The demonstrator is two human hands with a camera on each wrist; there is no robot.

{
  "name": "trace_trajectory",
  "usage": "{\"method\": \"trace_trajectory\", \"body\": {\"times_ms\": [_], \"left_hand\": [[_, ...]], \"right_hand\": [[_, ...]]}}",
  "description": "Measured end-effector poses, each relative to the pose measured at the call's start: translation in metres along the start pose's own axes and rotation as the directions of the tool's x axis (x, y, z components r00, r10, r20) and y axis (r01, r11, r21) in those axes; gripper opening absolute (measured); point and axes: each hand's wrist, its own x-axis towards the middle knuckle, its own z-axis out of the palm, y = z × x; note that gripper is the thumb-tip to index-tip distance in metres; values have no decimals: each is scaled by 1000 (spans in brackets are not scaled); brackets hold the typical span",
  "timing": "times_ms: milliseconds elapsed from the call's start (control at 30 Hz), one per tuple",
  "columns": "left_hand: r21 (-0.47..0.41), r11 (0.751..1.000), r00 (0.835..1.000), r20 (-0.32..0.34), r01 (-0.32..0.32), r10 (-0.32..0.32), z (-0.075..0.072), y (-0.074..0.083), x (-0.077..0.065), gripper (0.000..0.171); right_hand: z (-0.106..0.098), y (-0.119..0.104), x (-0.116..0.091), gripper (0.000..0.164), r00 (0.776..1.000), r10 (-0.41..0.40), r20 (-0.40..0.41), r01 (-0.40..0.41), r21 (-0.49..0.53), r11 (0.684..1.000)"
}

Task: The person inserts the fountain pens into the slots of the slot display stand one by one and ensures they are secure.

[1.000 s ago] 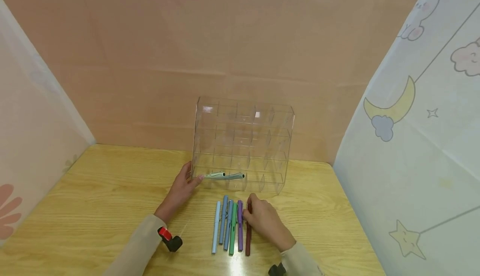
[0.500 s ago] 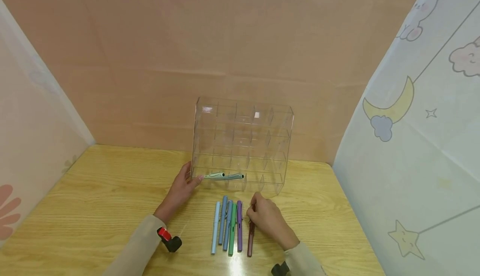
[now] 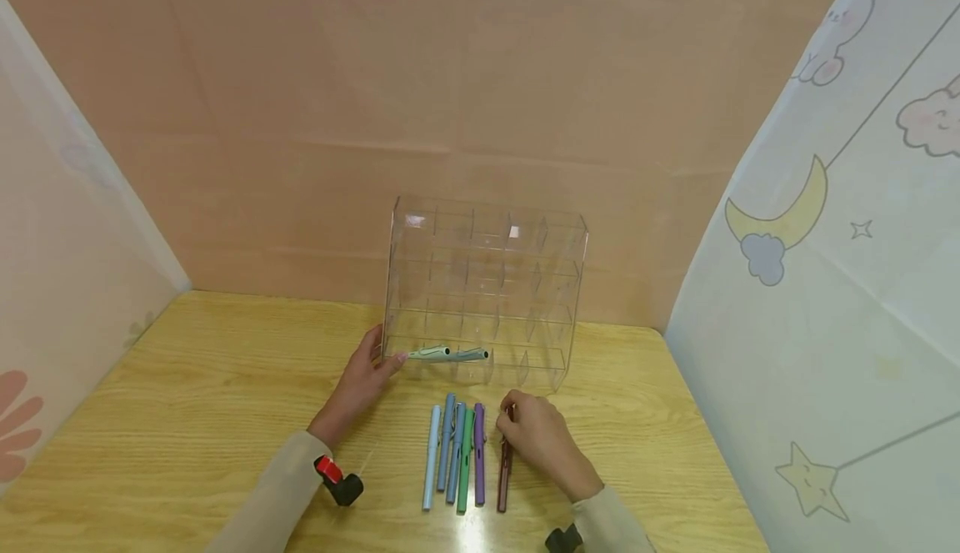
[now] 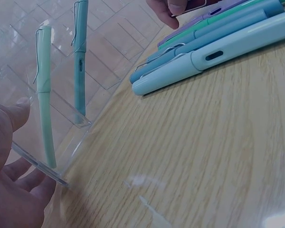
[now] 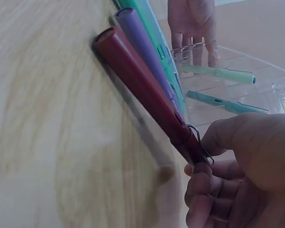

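My right hand (image 3: 542,436) pinches a maroon pen (image 5: 142,88) near its clip end, between thumb and fingers. The pen's other end points toward me, close over the table, and its shadow runs alongside in the right wrist view. My left hand (image 3: 362,384) holds the lower left corner of a clear compartment organizer (image 3: 480,316), thumb on the inner side of the wall and fingers outside. In its bottom row lean a pale green pen (image 4: 45,90) and a teal pen (image 4: 80,61). Left of the maroon pen lies a purple pen (image 3: 479,461).
Beside the purple pen lie a green pen (image 3: 465,465), two blue pens (image 3: 446,449) and a light blue pen (image 3: 431,465), roughly parallel on the wooden table (image 3: 225,386). An orange-brown sheet (image 3: 300,161) hangs behind; a printed white sheet (image 3: 862,311) borders the right.
My right hand has shifted slightly right with the maroon pen, which now lies farther from the purple pen and is slightly tilted. My left hand and the organizer stay in place.
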Motion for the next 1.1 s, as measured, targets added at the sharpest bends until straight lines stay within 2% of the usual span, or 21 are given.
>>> {"method": "trace_trajectory", "body": {"times_ms": [367, 800, 1100], "left_hand": [[-28, 999, 1000, 12, -17, 18, -2, 0, -2, 77], [-26, 999, 1000, 21, -22, 23, -1, 1, -4, 76], [-7, 1000, 1000, 6, -3, 3, -1, 0, -2, 76]], "right_hand": [[-15, -2, -2, 7, 1000, 11, -6, -11, 42, 999], [-32, -4, -7, 8, 999, 35, -33, -31, 97, 995], [-47, -5, -11, 10, 999, 32, -19, -29, 149, 988]]}}
